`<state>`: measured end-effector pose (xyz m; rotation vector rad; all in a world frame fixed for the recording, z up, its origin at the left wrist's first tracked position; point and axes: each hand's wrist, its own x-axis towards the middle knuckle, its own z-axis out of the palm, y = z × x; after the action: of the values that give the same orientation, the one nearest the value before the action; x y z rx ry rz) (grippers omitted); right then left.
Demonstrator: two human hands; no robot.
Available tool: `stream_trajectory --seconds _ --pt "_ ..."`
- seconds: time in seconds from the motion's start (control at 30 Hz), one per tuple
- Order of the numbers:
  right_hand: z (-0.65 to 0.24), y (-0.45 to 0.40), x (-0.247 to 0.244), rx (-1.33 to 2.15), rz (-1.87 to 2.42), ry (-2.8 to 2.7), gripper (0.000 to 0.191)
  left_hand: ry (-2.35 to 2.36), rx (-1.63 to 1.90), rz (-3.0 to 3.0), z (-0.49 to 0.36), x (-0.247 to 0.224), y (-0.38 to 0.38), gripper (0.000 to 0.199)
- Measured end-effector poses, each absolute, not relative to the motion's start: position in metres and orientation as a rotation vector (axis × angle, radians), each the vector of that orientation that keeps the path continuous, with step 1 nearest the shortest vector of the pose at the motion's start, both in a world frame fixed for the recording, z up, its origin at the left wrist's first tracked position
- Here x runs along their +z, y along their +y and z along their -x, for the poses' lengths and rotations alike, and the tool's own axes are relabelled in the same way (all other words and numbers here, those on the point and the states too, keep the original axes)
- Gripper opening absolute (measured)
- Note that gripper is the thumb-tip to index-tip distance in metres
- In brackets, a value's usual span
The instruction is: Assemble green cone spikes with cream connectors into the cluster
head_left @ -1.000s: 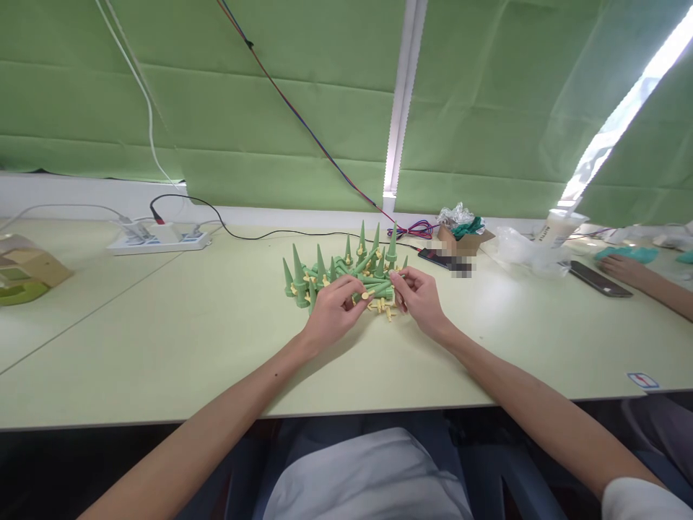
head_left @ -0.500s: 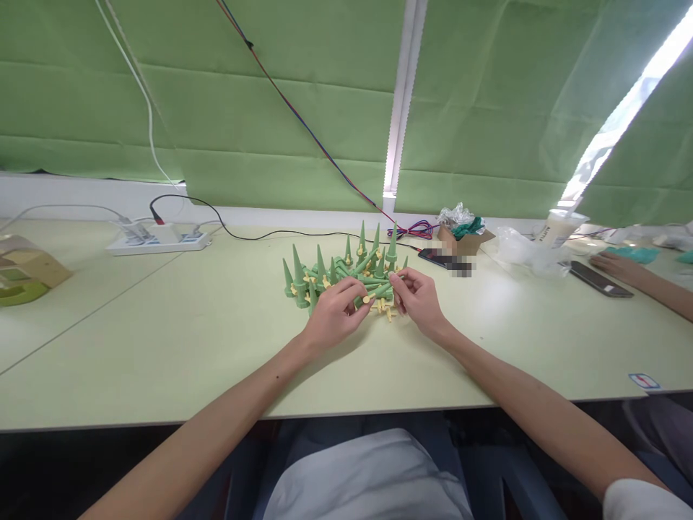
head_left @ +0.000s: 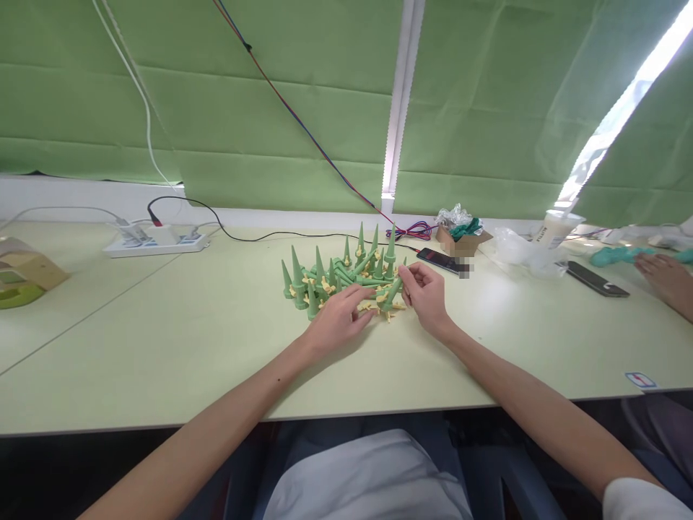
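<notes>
My right hand (head_left: 426, 295) pinches a green cone (head_left: 394, 292) by its narrow tip. The cone tilts with its wide base down to the left, above small yellow pieces (head_left: 388, 315). My left hand (head_left: 342, 318) lies just left of it, thumb and fingers apart, with nothing seen in its grasp. Whether its fingertips touch the cone or the yellow pieces, I cannot tell. Beyond both hands stands a cluster of upright green cones (head_left: 297, 273), several with yellow bits near their bases. Other green cones (head_left: 354, 273) lie on their sides among them, partly hidden by my left hand.
A phone (head_left: 441, 260) on a cable and a cardboard box (head_left: 466, 244) sit behind on the right. Farther right are a plastic bag (head_left: 520, 249), a cup (head_left: 557, 230), a dark phone (head_left: 595, 278) and another person's hand (head_left: 663, 271). A power strip (head_left: 157, 246) lies back left.
My left hand's pinch near the cone's base has opened. The cone in my right hand now tilts more steeply, base down. At far right, the other person's hand has moved right.
</notes>
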<state>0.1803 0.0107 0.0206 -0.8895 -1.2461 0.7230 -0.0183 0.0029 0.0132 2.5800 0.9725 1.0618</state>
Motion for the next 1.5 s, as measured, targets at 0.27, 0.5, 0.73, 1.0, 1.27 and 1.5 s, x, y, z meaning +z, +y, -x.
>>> stream_trajectory --seconds 0.27,0.5,0.73,1.0,1.27,1.5 --pt "-0.188 0.012 0.016 0.256 0.963 -1.417 0.034 0.917 0.942 -2.679 0.016 0.018 -0.003 0.017" --pt "-0.184 0.008 0.017 0.259 0.975 -1.463 0.032 0.867 0.864 -2.71 0.008 0.013 -0.015 0.022" --pt "-0.179 0.003 0.014 0.238 0.967 -1.488 0.034 0.808 0.879 -2.75 0.006 0.008 -0.018 0.031" --pt "-0.164 -0.011 0.029 0.157 0.942 -1.64 0.03 0.772 0.858 -2.778 0.003 0.003 -0.022 0.034" --pt "-0.148 0.025 0.054 0.07 0.94 -1.887 0.028 0.776 0.843 -2.768 0.003 -0.001 -0.02 0.034" --pt "-0.119 0.083 0.065 0.044 0.988 -1.93 0.023 0.777 0.823 -2.744 0.004 -0.002 -0.018 0.033"
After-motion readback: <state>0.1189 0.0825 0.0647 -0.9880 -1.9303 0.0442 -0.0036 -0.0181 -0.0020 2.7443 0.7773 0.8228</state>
